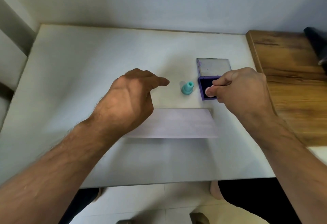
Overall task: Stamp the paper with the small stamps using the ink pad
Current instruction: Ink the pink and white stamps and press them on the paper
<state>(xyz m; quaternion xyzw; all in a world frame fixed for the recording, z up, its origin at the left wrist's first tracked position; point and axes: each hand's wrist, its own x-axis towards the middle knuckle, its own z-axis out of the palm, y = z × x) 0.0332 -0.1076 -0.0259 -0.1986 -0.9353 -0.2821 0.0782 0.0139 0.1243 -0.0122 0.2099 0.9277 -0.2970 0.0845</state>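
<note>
On the white table [74, 68], near the front edge: paper [178, 123], flat, left corner under the left hand [127, 98], fingers loosely curled, holding nothing. Beyond the paper, to the right: ink pad [203, 89], lid [213, 67] thrown back. Over the dark pad, right hand [242, 89], fingers pinched round a pale pink stamp [209, 92], face seemingly down on the ink. Between the hands, upright and untouched: teal stamp [187, 87]. Best pressed squarely, without rocking, lifted straight up, then carried to the paper.
</note>
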